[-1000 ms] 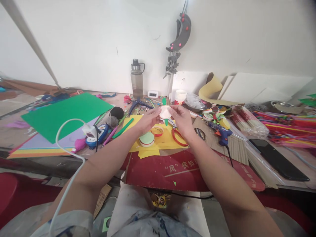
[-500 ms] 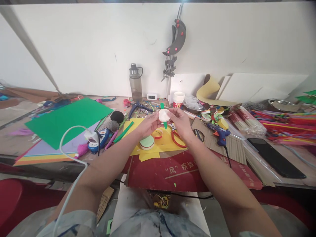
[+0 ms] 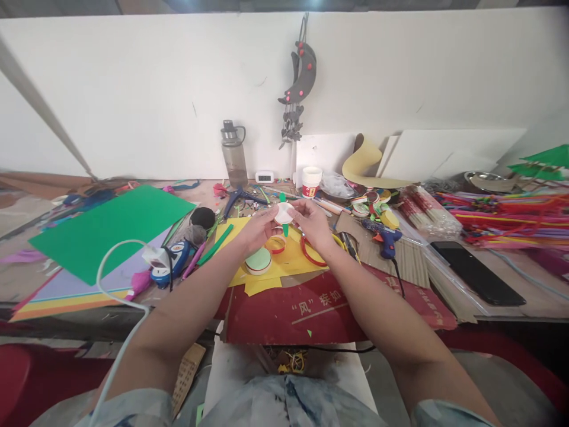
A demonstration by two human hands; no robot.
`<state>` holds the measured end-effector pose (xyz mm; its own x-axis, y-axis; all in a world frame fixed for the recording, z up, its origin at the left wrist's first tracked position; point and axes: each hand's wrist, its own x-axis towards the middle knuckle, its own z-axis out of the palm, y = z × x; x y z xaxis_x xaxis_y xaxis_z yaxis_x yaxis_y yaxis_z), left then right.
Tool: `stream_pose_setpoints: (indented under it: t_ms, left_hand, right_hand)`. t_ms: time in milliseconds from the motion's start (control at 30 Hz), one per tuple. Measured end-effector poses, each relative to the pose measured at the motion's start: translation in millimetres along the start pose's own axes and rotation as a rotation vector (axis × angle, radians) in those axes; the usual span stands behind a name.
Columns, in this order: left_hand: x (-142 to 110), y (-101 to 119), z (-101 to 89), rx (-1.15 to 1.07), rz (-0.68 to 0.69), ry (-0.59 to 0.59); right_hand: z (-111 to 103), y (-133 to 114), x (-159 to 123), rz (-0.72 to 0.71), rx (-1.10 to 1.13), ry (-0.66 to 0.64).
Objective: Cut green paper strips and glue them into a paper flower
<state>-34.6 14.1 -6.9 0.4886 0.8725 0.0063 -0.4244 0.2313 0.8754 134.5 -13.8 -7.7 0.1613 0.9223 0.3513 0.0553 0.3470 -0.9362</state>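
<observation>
A small white disc [image 3: 283,214] with a green tab at its top and another at its bottom is held up over the table. My left hand [image 3: 260,228] pinches its left edge, and my right hand [image 3: 311,222] pinches its right edge. Below the hands lies yellow paper [image 3: 291,270]. On that paper sit a round piece with a pale green top [image 3: 258,260], a small orange-red ring [image 3: 276,244] and a larger red ring [image 3: 310,254], partly behind my right wrist. A green strip [image 3: 216,244] lies left of my left hand.
A blue glue gun [image 3: 386,236] with a black cord and a black phone [image 3: 478,273] lie to the right. Green paper [image 3: 113,231] and a blue device [image 3: 172,264] are at left. A bottle [image 3: 234,155] and a paper cup [image 3: 312,181] stand behind. Red cardboard [image 3: 284,314] covers the front edge.
The whole scene has shifted left in view as the camera turned slightly right. Both hands still hold the white disc, with little change in their grip.
</observation>
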Motion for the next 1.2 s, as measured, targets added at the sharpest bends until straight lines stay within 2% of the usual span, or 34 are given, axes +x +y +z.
stream_pose_setpoints:
  t_ms: [200,300,467,567,733,800,867,967,1067,1200]
  left_hand:
    - [1.3,4.0,3.4,-0.051,0.003,0.118]
    - [2.4,10.3,4.1,-0.102,0.013,0.185]
    - [3.3,19.3,3.4,-0.163,0.021,0.251]
    - [3.8,23.2,4.3,-0.191,0.01,0.259]
    - [5.8,27.2,8.2,-0.252,-0.004,0.293]
    - [7.1,26.9,8.6,-0.278,0.0,0.307]
    - [8.5,25.6,8.1,-0.288,-0.006,0.296]
    - [10.1,23.6,6.2,-0.274,-0.012,0.265]
    - [10.7,23.3,3.8,-0.262,-0.01,0.264]
    - [11.4,24.0,-0.3,-0.274,-0.006,0.284]
  right_hand:
    - [-6.1,-2.4,2.3,-0.07,-0.102,0.05]
    - [-17.8,-5.8,9.7,-0.099,-0.113,0.099]
    - [-41.3,-14.6,29.0,-0.046,-0.007,0.245]
    - [-57.7,-28.9,38.7,-0.063,0.015,0.281]
    - [-89.2,-63.5,45.5,-0.164,-0.078,0.29]
    - [-96.7,-68.9,43.7,-0.214,-0.16,0.288]
    - [-98.3,-64.5,38.8,-0.251,-0.312,0.234]
    - [-92.1,-43.3,28.4,-0.286,-0.655,0.022]
    - [-83.7,-20.3,21.0,-0.198,-0.975,-0.168]
    - [-75.5,-10.0,19.2,-0.034,-1.19,-0.162]
